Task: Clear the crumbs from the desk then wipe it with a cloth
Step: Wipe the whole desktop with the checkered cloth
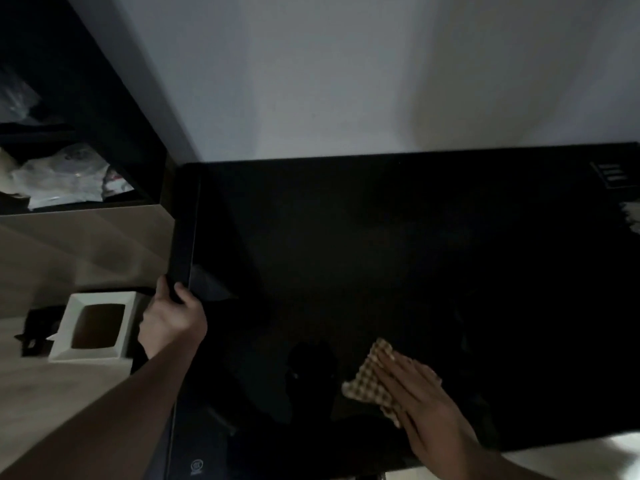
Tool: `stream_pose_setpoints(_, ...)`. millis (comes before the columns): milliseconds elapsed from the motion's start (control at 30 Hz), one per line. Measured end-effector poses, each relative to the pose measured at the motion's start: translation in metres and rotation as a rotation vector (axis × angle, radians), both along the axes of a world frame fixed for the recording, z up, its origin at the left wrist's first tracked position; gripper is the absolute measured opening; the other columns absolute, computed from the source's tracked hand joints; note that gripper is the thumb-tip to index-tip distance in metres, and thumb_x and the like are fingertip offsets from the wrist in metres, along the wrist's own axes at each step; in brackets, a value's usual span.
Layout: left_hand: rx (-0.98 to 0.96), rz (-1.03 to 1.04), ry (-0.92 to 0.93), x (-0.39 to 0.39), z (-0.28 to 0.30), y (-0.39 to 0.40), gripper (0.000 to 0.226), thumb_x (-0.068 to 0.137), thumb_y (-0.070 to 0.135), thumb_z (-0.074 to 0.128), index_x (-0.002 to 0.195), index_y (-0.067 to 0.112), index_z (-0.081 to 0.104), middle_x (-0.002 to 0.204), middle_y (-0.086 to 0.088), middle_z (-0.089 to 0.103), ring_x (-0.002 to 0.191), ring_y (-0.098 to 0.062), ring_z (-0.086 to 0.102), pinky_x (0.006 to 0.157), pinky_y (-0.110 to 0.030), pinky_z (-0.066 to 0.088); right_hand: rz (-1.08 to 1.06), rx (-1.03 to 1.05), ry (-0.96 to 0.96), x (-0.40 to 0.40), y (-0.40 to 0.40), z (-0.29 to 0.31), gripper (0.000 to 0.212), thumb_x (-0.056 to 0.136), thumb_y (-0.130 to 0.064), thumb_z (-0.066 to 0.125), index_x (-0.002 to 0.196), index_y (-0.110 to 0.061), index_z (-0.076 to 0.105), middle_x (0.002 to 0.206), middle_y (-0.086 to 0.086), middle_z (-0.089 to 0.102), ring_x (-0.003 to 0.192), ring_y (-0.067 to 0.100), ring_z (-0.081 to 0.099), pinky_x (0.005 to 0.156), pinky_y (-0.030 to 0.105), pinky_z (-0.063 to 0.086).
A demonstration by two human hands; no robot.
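Note:
The desk (398, 244) is a glossy black top that fills most of the head view. A beige checked cloth (369, 379) lies on it near the front edge. My right hand (426, 407) presses flat on the cloth with straight fingers. My left hand (173, 317) grips the desk's left edge, thumb on top and fingers curled under. No crumbs show on the dark surface.
A white box with a square opening (95, 329) stands on the pale floor left of the desk. Dark shelves holding plastic bags (65, 178) rise at the far left. A white wall (346, 81) backs the desk. Some pale object (632, 216) shows at the right edge.

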State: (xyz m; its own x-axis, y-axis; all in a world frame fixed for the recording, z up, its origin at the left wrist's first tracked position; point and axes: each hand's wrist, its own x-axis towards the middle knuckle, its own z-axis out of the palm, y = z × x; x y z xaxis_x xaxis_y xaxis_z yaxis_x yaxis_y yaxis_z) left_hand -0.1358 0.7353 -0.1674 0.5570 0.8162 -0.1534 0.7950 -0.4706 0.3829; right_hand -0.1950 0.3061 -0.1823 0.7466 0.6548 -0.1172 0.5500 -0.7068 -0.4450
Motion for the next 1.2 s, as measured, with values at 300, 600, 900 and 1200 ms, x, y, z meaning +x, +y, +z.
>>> stream_pose_setpoints(300, 0.028, 0.015, 0.023, 0.002, -0.007, 0.001, 0.052, 0.098, 0.047, 0.033, 0.144, 0.027, 0.045, 0.126, -0.023, 0.064, 0.112, -0.05, 0.06, 0.094, -0.056, 0.049, -0.266, 0.193, -0.142, 0.199, 0.018, 0.008, 0.051, 0.102, -0.008, 0.05, 0.154, -0.007, 0.047, 0.165, 0.011, 0.037, 0.155, 0.016, 0.032, 0.128, 0.033, 0.023)
stream_pose_setpoints(600, 0.086, 0.028, 0.0, 0.002, -0.017, 0.002, 0.047, 0.097, 0.046, 0.034, 0.138, 0.029, 0.05, 0.117, -0.023, 0.068, 0.108, -0.051, 0.061, 0.092, -0.055, 0.049, -0.231, -0.185, -0.063, 0.384, 0.068, 0.003, 0.058, 0.11, -0.033, 0.031, 0.164, -0.013, 0.024, 0.174, 0.01, 0.009, 0.161, 0.029, 0.005, 0.126, 0.062, 0.014)
stream_pose_setpoints(900, 0.15, 0.017, 0.013, 0.003, -0.026, 0.006, 0.044, 0.097, 0.046, 0.033, 0.132, 0.027, 0.052, 0.107, -0.027, 0.068, 0.102, -0.053, 0.062, 0.088, -0.054, 0.05, -0.397, -0.32, -0.049, 0.393, 0.075, -0.019, 0.07, 0.105, -0.056, 0.015, 0.167, -0.025, 0.001, 0.175, 0.007, -0.008, 0.161, 0.025, -0.009, 0.129, 0.048, -0.007)
stream_pose_setpoints(1200, 0.087, 0.034, 0.035, 0.0, -0.015, -0.001, 0.048, 0.093, 0.051, 0.031, 0.135, 0.033, 0.048, 0.11, -0.028, 0.066, 0.103, -0.054, 0.06, 0.089, -0.057, 0.05, -0.11, -0.178, -0.19, 0.248, 0.011, -0.02, 0.059, 0.109, -0.04, 0.021, 0.166, -0.022, 0.02, 0.174, 0.007, 0.015, 0.162, 0.027, 0.008, 0.125, 0.055, 0.022)
